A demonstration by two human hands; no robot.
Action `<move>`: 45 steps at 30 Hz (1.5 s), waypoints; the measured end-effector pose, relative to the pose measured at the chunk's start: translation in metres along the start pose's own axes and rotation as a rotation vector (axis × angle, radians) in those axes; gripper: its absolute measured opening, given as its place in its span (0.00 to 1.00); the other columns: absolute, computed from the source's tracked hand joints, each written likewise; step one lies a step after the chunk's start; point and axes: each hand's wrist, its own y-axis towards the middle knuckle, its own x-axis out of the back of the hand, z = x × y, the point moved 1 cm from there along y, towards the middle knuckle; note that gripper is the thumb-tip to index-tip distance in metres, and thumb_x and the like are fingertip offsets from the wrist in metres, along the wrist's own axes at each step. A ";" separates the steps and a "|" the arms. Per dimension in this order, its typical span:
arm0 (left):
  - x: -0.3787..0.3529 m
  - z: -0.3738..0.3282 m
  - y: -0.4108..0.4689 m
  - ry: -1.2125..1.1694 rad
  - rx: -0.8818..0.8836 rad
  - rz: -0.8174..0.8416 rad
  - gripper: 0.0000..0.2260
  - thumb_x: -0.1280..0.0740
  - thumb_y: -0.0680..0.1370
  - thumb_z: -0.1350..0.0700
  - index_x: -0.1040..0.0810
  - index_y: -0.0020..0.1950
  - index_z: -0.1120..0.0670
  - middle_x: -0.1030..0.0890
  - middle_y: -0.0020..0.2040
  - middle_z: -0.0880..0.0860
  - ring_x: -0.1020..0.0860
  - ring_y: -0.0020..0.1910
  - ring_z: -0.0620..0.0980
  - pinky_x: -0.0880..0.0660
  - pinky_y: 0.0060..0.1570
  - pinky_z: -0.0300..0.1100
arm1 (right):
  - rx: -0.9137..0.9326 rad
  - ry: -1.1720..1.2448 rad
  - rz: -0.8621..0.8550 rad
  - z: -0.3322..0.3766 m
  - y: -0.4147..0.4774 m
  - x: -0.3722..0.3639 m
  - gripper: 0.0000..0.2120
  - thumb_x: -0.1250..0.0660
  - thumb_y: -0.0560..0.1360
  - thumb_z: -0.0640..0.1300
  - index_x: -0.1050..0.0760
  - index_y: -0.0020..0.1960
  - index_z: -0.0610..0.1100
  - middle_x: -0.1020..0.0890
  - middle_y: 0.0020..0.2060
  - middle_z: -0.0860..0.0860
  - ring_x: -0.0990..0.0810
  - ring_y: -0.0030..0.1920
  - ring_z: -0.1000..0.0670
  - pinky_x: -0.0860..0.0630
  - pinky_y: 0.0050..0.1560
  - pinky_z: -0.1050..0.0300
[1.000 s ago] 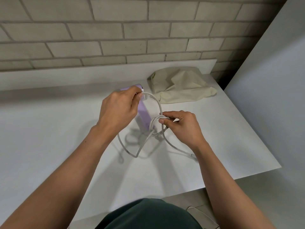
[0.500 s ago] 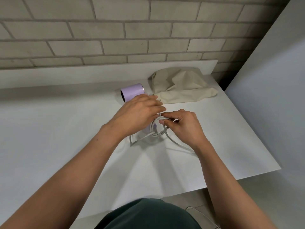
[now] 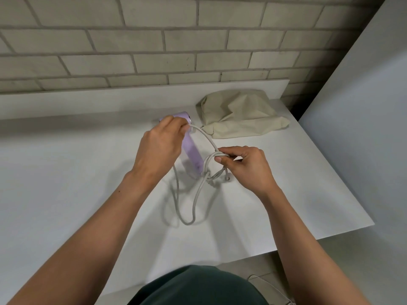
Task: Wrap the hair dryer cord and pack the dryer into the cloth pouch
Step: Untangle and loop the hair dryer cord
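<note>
White table point(image 3: 66, 183) holds lilac dryer point(image 3: 191, 150), cord point(image 3: 195, 201), pouch point(image 3: 237, 115).

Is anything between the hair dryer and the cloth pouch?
Nothing visible. Only bare table separates the hair dryer from the cloth pouch; its own cord, pinched by the left hand and right hand, arcs past the pouch's corner.

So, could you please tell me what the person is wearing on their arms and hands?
Nothing: the left hand and right hand are bare, with no gloves, rings or watch, and the forearms show no sleeves. A dark green garment shows at the bottom edge.
</note>
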 end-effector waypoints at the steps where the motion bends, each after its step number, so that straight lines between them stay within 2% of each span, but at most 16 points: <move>1: 0.001 0.001 -0.001 0.013 0.016 0.016 0.12 0.41 0.85 0.53 0.20 0.56 0.55 0.19 0.49 0.54 0.18 0.41 0.62 0.21 0.38 0.58 | 0.013 -0.004 -0.002 0.001 0.000 0.001 0.08 0.24 0.75 0.46 0.13 0.53 0.54 0.14 0.40 0.62 0.16 0.45 0.58 0.22 0.47 0.62; 5: -0.001 0.005 -0.004 0.122 0.043 0.251 0.12 0.39 0.85 0.55 0.22 0.67 0.48 0.18 0.58 0.51 0.19 0.50 0.63 0.21 0.44 0.57 | 0.070 -0.035 0.018 0.004 0.002 0.005 0.09 0.25 0.77 0.45 0.15 0.49 0.61 0.16 0.41 0.63 0.18 0.44 0.54 0.24 0.48 0.59; 7: -0.002 0.004 -0.004 0.108 0.001 0.328 0.14 0.39 0.85 0.55 0.22 0.69 0.47 0.20 0.64 0.49 0.19 0.54 0.60 0.21 0.47 0.55 | 0.095 -0.047 0.029 0.003 0.002 0.007 0.12 0.25 0.77 0.45 0.17 0.47 0.64 0.16 0.41 0.62 0.19 0.45 0.52 0.24 0.48 0.58; 9: -0.003 -0.001 -0.004 0.070 -0.078 0.356 0.15 0.38 0.84 0.55 0.22 0.69 0.47 0.22 0.66 0.47 0.19 0.57 0.56 0.21 0.48 0.52 | 0.117 -0.073 0.044 0.002 0.001 0.005 0.11 0.25 0.77 0.45 0.16 0.50 0.62 0.15 0.41 0.61 0.19 0.47 0.53 0.24 0.50 0.57; 13: -0.006 -0.015 -0.003 0.007 -0.264 0.391 0.14 0.34 0.83 0.54 0.20 0.68 0.49 0.19 0.60 0.47 0.19 0.58 0.54 0.20 0.44 0.50 | 0.157 -0.139 0.050 0.003 0.002 0.000 0.09 0.25 0.77 0.46 0.13 0.56 0.54 0.12 0.44 0.58 0.20 0.48 0.55 0.24 0.50 0.56; 16: -0.008 -0.022 -0.002 0.037 -0.372 0.328 0.15 0.40 0.82 0.49 0.16 0.61 0.49 0.16 0.52 0.49 0.17 0.48 0.55 0.20 0.36 0.48 | 0.182 -0.162 0.036 0.005 0.000 0.000 0.09 0.25 0.77 0.46 0.13 0.56 0.54 0.13 0.42 0.58 0.20 0.47 0.52 0.24 0.50 0.55; 19: -0.008 -0.023 -0.001 0.101 -0.325 0.259 0.20 0.45 0.81 0.45 0.15 0.56 0.47 0.15 0.46 0.47 0.16 0.40 0.55 0.23 0.28 0.46 | 0.141 -0.148 0.024 0.004 -0.001 0.002 0.10 0.25 0.77 0.47 0.13 0.57 0.55 0.17 0.36 0.66 0.19 0.46 0.54 0.23 0.51 0.57; 22: -0.008 -0.017 -0.001 0.118 -0.201 0.174 0.18 0.43 0.82 0.46 0.15 0.55 0.49 0.14 0.44 0.49 0.16 0.36 0.58 0.22 0.28 0.48 | 0.075 -0.095 0.027 0.000 -0.002 0.002 0.09 0.24 0.76 0.46 0.13 0.55 0.56 0.18 0.36 0.71 0.17 0.45 0.55 0.23 0.52 0.57; 25: -0.002 -0.012 0.001 -0.018 -0.028 0.097 0.15 0.42 0.84 0.47 0.17 0.59 0.51 0.14 0.47 0.50 0.15 0.41 0.58 0.19 0.38 0.53 | 0.038 -0.013 0.026 -0.004 -0.004 0.000 0.07 0.24 0.76 0.46 0.13 0.51 0.56 0.15 0.40 0.62 0.16 0.45 0.53 0.20 0.53 0.53; 28: 0.005 -0.006 -0.001 -0.195 0.128 0.057 0.11 0.38 0.85 0.55 0.20 0.64 0.49 0.15 0.49 0.47 0.13 0.39 0.49 0.19 0.45 0.48 | -0.007 0.059 0.039 -0.004 -0.006 -0.002 0.07 0.24 0.76 0.46 0.13 0.52 0.54 0.13 0.40 0.55 0.16 0.42 0.53 0.21 0.46 0.57; 30: 0.003 0.002 -0.003 -0.156 0.151 0.132 0.13 0.39 0.85 0.56 0.22 0.67 0.46 0.15 0.51 0.49 0.14 0.39 0.52 0.19 0.45 0.49 | -0.002 0.034 0.052 -0.002 -0.006 -0.001 0.07 0.25 0.76 0.46 0.13 0.53 0.53 0.14 0.38 0.58 0.17 0.42 0.56 0.23 0.45 0.63; 32: 0.000 0.009 -0.004 -0.023 0.135 0.212 0.14 0.39 0.84 0.56 0.23 0.67 0.45 0.17 0.54 0.51 0.16 0.45 0.57 0.20 0.45 0.54 | 0.040 -0.027 0.076 0.000 -0.006 0.001 0.06 0.26 0.77 0.45 0.12 0.51 0.53 0.15 0.35 0.56 0.19 0.42 0.55 0.24 0.45 0.61; 36: 0.002 -0.002 -0.002 0.012 -0.047 0.275 0.21 0.33 0.81 0.59 0.26 0.73 0.48 0.24 0.69 0.49 0.23 0.63 0.55 0.22 0.55 0.53 | 0.081 -0.085 0.098 0.002 -0.007 0.001 0.05 0.27 0.78 0.45 0.13 0.50 0.51 0.14 0.34 0.50 0.21 0.40 0.51 0.25 0.45 0.56; 38: 0.002 -0.009 -0.001 0.006 -0.217 0.301 0.21 0.31 0.80 0.60 0.25 0.73 0.50 0.23 0.69 0.51 0.24 0.66 0.56 0.25 0.63 0.51 | 0.108 -0.105 0.090 0.004 -0.006 0.002 0.06 0.27 0.78 0.44 0.13 0.52 0.51 0.14 0.35 0.51 0.21 0.38 0.52 0.25 0.44 0.58; 42: -0.009 -0.015 0.003 0.063 -0.449 0.361 0.16 0.39 0.81 0.48 0.14 0.59 0.51 0.15 0.54 0.50 0.17 0.56 0.56 0.23 0.58 0.51 | 0.142 -0.133 0.088 0.008 -0.006 0.001 0.07 0.27 0.78 0.44 0.12 0.53 0.52 0.16 0.34 0.53 0.21 0.38 0.55 0.26 0.42 0.63; 45: -0.009 -0.014 0.004 0.077 -0.409 0.324 0.17 0.41 0.82 0.45 0.13 0.54 0.48 0.14 0.47 0.48 0.17 0.48 0.56 0.23 0.50 0.48 | 0.106 -0.129 0.084 0.007 -0.008 0.000 0.08 0.26 0.77 0.44 0.13 0.54 0.53 0.17 0.37 0.61 0.19 0.39 0.54 0.25 0.43 0.64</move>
